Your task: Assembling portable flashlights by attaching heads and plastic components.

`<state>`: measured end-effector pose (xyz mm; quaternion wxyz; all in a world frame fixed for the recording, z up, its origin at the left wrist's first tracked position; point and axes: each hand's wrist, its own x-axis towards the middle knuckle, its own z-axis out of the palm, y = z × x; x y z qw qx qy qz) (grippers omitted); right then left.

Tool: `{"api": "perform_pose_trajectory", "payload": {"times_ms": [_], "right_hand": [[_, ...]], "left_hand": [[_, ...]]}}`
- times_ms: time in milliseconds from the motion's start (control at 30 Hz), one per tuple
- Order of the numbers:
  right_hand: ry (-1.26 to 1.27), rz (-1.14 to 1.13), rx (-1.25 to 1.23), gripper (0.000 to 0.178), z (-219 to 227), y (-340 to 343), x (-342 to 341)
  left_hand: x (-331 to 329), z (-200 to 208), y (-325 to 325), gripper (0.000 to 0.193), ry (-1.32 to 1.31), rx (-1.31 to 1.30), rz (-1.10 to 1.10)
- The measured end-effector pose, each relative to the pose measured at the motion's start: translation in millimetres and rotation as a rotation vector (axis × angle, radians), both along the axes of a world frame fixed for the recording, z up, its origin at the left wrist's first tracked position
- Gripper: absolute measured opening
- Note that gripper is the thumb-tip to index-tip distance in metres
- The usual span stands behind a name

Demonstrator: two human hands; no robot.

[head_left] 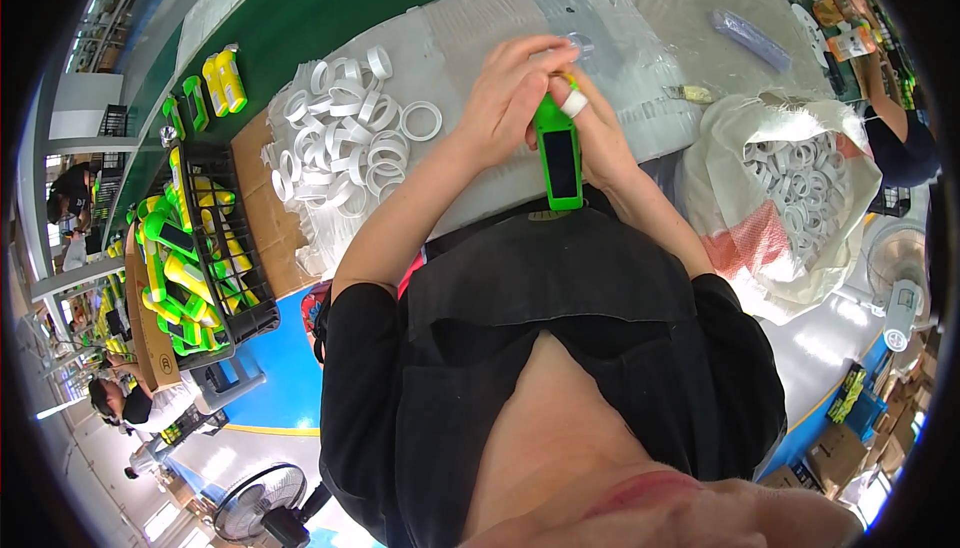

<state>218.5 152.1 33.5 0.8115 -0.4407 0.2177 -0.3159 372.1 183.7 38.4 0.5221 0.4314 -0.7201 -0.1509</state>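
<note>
I'm seeing both hands gripping the green flashlight [558, 156], left hand [508, 98] and right hand [590, 126] closing around its top, white rings [345, 138] piling nearby.

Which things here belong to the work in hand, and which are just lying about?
In use:
green flashlight body
white ring on its tip
left hand
right hand
pile of white rings

Lying about:
black crate of flashlights
bag of rings
fan
</note>
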Motion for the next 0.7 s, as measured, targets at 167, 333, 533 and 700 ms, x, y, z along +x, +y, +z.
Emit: {"api": "perform_pose_trajectory", "payload": {"times_ms": [167,333,533,700], "right_hand": [[0.073,-0.217,-0.015,0.048,-11.6,-13.6,-24.8],[0.095,-0.228,-0.048,0.048,-12.9,-16.1,-40.6],[0.114,-0.188,-0.099,0.046,-11.0,-16.3,-35.3],[0.044,-0.075,-0.084,0.039,-5.4,-13.5,-28.3]], "left_hand": [[-1.5,-56.3,-53.5,0.049,-0.066,0.158,0.34],[-5.1,-77.9,-71.6,0.052,-0.437,0.221,0.409],[12.4,-70.1,-64.1,0.044,-0.132,0.201,0.316],[0.1,-3.0,-9.8,0.037,-0.038,0.125,0.024]]}}
